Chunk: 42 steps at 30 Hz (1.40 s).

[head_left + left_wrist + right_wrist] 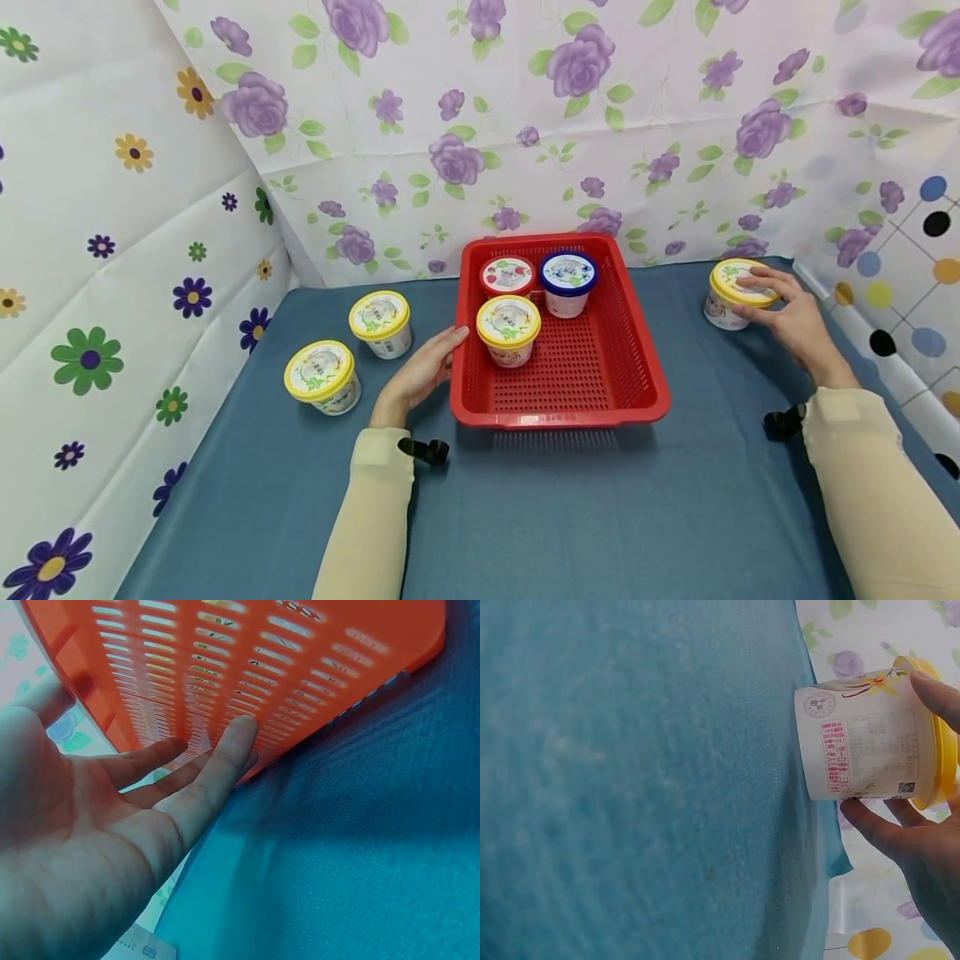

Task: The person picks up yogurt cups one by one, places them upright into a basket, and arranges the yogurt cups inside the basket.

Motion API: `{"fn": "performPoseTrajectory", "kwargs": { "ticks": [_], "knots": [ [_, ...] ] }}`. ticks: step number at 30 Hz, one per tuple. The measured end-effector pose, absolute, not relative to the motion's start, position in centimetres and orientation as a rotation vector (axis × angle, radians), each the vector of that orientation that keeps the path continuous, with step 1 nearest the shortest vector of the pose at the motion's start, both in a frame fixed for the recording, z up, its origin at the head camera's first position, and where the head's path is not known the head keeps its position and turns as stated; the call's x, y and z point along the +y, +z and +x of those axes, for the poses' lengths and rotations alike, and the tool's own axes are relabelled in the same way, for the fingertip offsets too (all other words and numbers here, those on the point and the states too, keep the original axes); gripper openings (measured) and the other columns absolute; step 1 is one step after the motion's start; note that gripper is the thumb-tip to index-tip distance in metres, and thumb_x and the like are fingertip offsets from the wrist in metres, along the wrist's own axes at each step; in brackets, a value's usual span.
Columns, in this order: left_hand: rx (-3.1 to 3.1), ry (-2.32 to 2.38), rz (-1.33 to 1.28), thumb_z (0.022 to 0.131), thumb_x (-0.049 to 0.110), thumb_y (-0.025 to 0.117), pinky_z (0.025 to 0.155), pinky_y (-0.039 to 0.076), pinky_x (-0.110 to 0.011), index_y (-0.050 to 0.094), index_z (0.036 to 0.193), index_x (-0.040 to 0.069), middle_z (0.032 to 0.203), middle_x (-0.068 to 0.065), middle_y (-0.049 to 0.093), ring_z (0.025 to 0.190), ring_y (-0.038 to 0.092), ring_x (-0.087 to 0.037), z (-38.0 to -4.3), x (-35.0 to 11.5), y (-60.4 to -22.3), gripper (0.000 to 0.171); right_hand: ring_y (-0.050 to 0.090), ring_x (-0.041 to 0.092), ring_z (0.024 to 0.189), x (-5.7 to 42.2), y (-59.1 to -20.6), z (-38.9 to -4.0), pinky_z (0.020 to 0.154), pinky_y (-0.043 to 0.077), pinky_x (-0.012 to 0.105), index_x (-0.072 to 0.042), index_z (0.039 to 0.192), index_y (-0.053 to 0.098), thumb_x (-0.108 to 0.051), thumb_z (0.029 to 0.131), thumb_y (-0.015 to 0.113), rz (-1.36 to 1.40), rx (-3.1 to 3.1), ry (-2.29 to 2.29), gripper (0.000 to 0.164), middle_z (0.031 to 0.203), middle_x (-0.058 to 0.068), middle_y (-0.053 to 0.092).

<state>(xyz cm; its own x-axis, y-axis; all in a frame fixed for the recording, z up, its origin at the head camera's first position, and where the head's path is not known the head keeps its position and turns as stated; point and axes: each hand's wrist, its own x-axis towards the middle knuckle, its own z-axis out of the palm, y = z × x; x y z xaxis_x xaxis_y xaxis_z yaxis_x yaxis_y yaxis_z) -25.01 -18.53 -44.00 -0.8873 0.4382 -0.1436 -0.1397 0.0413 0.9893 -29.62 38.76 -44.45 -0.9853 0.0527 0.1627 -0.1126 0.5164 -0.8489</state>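
Observation:
My right hand grips a paper food tub with a yellow lid at the far right of the table. Its thumb and fingers span the lid and side; the right wrist view shows the tub's printed label, with the base close to the blue cloth. My left hand holds the left side of a red perforated basket, thumb at the rim and fingers along the outer wall. Inside the basket stand a red-lidded tub, a blue-lidded tub and another yellow-lidded tub.
Two more yellow-lidded tubs, one nearer and one farther back, stand left of my left hand. Blue cloth covers the table. A floral sheet hangs behind, with patterned sheets along both sides.

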Motion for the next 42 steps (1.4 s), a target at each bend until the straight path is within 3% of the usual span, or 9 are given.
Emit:
{"fn": "performPoseTrajectory", "kwargs": {
  "ticks": [18,25,34,42],
  "knots": [
    [1.921,1.898,0.299,0.112,0.041,0.043,0.101,0.056,-0.044,0.041,0.154,0.007,0.141,-0.026,0.06,0.124,0.064,-0.039,-25.2,-18.6,-44.1,0.054,0.023,0.03,0.151,38.8,-44.4,-29.7,0.12,0.021,0.055,0.0,0.145,0.057,-0.027,0.097,0.077,0.046,-2.587,1.457,0.059,0.166,0.004,0.032],
    [1.925,1.896,0.297,0.112,0.041,0.043,0.101,0.056,-0.043,0.041,0.155,0.007,0.142,-0.025,0.06,0.124,0.064,-0.039,-25.0,-18.5,-44.0,0.054,0.022,0.032,0.151,38.8,-44.3,-29.8,0.12,0.02,0.06,0.001,0.145,0.056,-0.028,0.097,0.077,0.038,-2.591,1.468,0.06,0.167,0.005,0.031],
    [1.923,1.895,0.293,0.112,0.041,0.043,0.102,0.055,-0.044,0.039,0.156,0.008,0.143,-0.024,0.06,0.127,0.062,-0.04,-25.0,-18.5,-44.0,0.056,0.021,0.031,0.153,38.5,-43.9,-29.6,0.121,0.024,0.048,-0.003,0.147,0.055,-0.03,0.098,0.076,0.017,-2.581,1.5,0.06,0.168,0.0,0.03],
    [1.93,1.89,0.292,0.111,0.043,0.045,0.101,0.055,-0.045,0.04,0.155,0.008,0.143,-0.025,0.059,0.123,0.065,-0.036,-25.1,-18.5,-44.0,0.057,0.022,0.03,0.152,37.9,-43.0,-29.7,0.119,0.027,0.045,-0.005,0.148,0.055,-0.026,0.099,0.074,0.035,-2.566,1.504,0.057,0.168,0.001,0.029]
  ]
}}
